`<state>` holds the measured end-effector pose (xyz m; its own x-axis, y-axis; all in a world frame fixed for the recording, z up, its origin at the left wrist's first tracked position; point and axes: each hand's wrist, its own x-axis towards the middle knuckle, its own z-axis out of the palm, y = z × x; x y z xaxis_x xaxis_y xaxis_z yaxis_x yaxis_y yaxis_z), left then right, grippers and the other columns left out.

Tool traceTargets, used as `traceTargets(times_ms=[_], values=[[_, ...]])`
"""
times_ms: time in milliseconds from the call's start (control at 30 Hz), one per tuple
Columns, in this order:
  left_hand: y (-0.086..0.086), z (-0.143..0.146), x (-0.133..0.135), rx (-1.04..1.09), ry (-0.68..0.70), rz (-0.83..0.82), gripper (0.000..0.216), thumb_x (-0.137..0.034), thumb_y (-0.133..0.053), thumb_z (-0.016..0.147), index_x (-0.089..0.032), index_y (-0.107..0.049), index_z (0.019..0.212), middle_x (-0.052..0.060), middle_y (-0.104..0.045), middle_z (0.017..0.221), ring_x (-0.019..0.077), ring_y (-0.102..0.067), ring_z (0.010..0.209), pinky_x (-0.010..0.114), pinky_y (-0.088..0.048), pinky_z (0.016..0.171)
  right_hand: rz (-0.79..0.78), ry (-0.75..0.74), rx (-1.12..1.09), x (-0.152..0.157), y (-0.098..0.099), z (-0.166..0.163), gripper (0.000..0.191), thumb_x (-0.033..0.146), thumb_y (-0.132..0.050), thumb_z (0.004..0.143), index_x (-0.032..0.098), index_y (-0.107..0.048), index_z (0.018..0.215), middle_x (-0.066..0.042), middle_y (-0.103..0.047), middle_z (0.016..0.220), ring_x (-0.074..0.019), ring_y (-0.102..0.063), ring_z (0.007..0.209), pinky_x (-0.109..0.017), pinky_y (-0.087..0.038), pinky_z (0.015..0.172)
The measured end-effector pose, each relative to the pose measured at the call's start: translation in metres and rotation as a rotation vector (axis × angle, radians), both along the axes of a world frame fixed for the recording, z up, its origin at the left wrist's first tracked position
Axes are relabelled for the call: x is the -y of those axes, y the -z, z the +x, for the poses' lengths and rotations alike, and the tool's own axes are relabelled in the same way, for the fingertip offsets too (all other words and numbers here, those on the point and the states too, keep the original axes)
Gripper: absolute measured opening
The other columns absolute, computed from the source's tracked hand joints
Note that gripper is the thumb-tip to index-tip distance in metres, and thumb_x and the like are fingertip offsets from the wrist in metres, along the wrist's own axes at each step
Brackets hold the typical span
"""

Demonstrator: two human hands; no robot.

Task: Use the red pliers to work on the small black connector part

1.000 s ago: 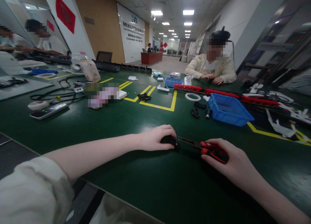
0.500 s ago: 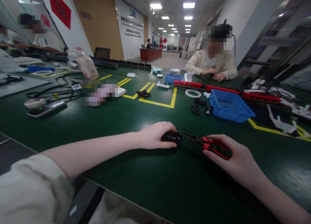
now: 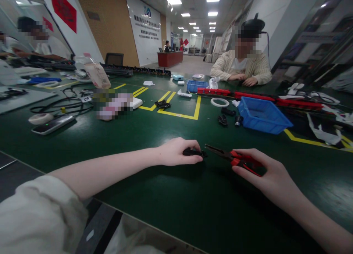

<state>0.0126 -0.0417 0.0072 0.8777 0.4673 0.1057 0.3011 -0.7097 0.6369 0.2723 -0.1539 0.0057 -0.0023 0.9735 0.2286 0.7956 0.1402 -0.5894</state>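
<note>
My left hand [image 3: 179, 151] is wrapped round a small black part [image 3: 191, 152] just over the green table, thumb below and fingers above. Its far end sticks out to the right; the fingers hide the rest, so I cannot tell its exact kind. In my right hand [image 3: 264, 169] are long-nose pliers [image 3: 236, 159] with red handles and dark jaws. The jaws point left and end close to the black part, a small gap apart from it.
Beyond my hands are a blue bin [image 3: 263, 116], a white tape ring [image 3: 220, 102] and black cable bundles [image 3: 163, 104]. To the left lie a white handheld device [image 3: 53, 124], black cables and a bottle [image 3: 96, 74]. A co-worker [image 3: 242, 68] sits across the green table [image 3: 154, 202].
The pliers' tips have lifted slightly off the black part. My left hand has turned the part a little, and its outline looks slimmer. The view has shifted slightly.
</note>
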Motion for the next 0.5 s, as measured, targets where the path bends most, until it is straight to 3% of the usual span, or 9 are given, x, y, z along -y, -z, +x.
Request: traceTargets(times_ms=[500], values=[[-0.0024, 0.0004, 0.0027, -0.042, -0.020, 0.030, 0.031, -0.044, -0.054, 0.086, -0.017, -0.059, 0.099, -0.002, -0.060, 0.071, 0.0100, -0.054, 0.059, 0.020, -0.035, 0.054, -0.057, -0.064, 0.058, -0.0003, -0.0010, -0.0036, 0.044, 0.057, -0.063, 0.073, 0.028, -0.063, 0.106, -0.003, -0.066, 0.104, -0.0233, -0.063, 0.092, -0.039, -0.052, 0.078]])
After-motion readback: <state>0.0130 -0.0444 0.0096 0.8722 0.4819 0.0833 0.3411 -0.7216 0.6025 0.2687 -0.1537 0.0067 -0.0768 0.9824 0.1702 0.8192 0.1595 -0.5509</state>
